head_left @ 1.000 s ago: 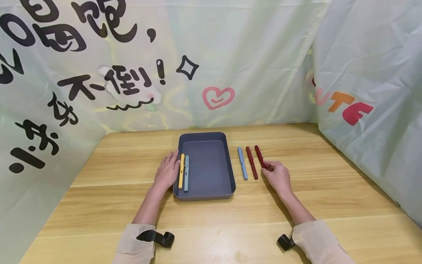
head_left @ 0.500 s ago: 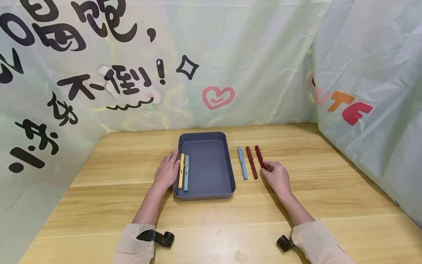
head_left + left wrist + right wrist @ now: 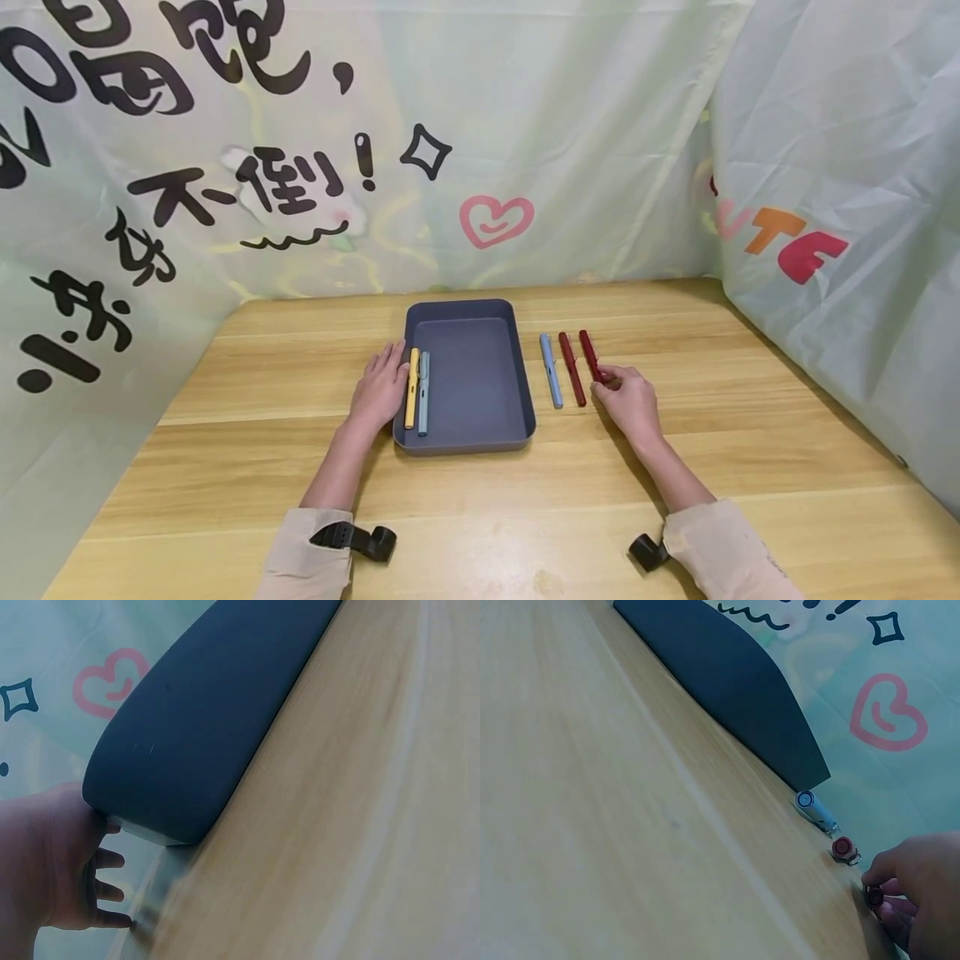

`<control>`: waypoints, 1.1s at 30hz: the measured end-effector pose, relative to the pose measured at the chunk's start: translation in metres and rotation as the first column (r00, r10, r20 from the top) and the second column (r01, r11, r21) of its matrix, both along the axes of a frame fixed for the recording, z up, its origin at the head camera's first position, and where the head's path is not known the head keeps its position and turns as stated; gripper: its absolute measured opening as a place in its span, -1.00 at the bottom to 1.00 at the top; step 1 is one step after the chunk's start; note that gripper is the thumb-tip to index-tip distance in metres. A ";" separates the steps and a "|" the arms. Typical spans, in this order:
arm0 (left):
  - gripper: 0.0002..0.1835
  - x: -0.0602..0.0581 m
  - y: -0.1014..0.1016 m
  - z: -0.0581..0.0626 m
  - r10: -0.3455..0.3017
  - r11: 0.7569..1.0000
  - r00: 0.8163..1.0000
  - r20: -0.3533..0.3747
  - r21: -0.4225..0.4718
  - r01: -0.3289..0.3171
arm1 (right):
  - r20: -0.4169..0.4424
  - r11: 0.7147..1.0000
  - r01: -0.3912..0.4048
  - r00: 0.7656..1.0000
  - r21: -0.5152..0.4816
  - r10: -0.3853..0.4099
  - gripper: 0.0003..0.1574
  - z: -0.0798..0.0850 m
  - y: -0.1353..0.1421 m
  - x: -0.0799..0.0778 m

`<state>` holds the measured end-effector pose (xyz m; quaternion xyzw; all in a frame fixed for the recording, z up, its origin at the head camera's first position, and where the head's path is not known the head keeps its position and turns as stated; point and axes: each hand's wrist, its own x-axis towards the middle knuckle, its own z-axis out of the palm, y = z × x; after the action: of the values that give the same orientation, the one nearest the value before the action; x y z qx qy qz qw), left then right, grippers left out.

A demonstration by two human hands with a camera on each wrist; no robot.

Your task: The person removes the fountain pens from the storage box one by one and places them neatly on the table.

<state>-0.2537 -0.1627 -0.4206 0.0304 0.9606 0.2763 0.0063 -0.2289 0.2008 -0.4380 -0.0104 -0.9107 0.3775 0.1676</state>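
"What's underneath?"

"A wood-grain table [image 3: 480, 517], light yellowish-brown, spreading across the lower half of the frame, with a pale patch [image 3: 549, 582] near the bottom edge."

"And directly on it?"

"A dark blue-grey rectangular tray [image 3: 476, 383], just below the centre. To its right, a row of three: a light blue pen [image 3: 551, 372], a dark red pen [image 3: 572, 369], then a second dark red pen [image 3: 589, 352]."

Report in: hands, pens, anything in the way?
Left hand at left side of tray. Right hand: fingers pinching rightmost red pen. Blue pen and other red pen between it and tray.
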 end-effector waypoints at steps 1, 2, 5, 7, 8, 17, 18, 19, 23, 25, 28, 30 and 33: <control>-0.45 0.000 0.000 0.000 0.000 1.000 1.000 0.000 0.000 0.000 | 0.001 1.000 0.000 1.000 -0.002 0.000 -0.64 0.000 0.000 0.000; -0.45 0.000 -0.001 0.000 0.000 1.000 1.000 -0.001 -0.001 0.000 | 0.003 1.000 -0.002 1.000 -0.003 0.002 -0.64 0.000 -0.001 0.000; -0.45 0.000 -0.001 0.000 0.002 1.000 1.000 0.000 -0.002 -0.002 | 0.007 1.000 -0.003 1.000 -0.009 0.003 -0.64 0.000 -0.001 -0.001; -0.45 0.000 -0.001 0.001 0.003 1.000 1.000 0.000 -0.003 -0.003 | 0.009 1.000 -0.003 1.000 -0.012 0.003 -0.64 0.000 -0.001 -0.001; -0.45 0.001 -0.001 0.001 0.004 1.000 1.000 0.000 -0.002 -0.004 | 0.009 1.000 -0.003 1.000 -0.013 0.003 -0.64 0.000 -0.001 -0.001; -0.45 0.002 -0.002 0.002 0.003 1.000 1.000 0.004 -0.006 -0.003 | -0.018 1.000 -0.001 1.000 -0.023 0.001 -0.66 0.000 -0.002 -0.001; -0.45 0.002 -0.002 0.003 0.003 1.000 1.000 0.004 -0.007 -0.003 | -0.023 1.000 -0.001 1.000 -0.024 0.001 -0.66 0.000 -0.002 -0.001; -0.45 0.001 -0.002 0.003 0.003 1.000 1.000 0.005 -0.006 -0.003 | -0.026 1.000 -0.001 1.000 -0.026 0.001 -0.66 0.000 -0.002 -0.001; -0.45 0.002 -0.002 0.003 0.004 1.000 1.000 0.003 -0.006 -0.004 | -0.024 0.999 0.004 1.000 -0.033 -0.004 -0.66 0.000 -0.002 -0.001; -0.45 0.002 -0.002 0.003 0.004 1.000 1.000 0.003 -0.003 -0.004 | -0.020 0.999 0.005 1.000 -0.036 -0.005 -0.66 -0.001 -0.002 -0.001; -0.46 0.001 -0.001 0.002 0.004 1.000 1.000 -0.002 0.000 -0.004 | -0.011 0.999 0.007 1.000 -0.046 -0.008 -0.65 -0.001 0.000 0.000; -0.46 0.001 0.000 0.001 0.003 1.000 1.000 -0.006 0.001 -0.003 | -0.009 0.999 0.010 1.000 -0.044 -0.010 -0.64 0.000 0.000 0.000; -0.46 0.000 0.000 0.000 0.006 1.000 1.000 -0.012 0.001 -0.006 | -0.020 0.999 0.016 1.000 -0.033 -0.017 -0.63 0.002 0.001 0.000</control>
<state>-0.2537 -0.1623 -0.4206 0.0293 0.9605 0.2767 0.0000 -0.2291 0.2017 -0.4364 -0.0167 -0.9026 0.3909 0.1797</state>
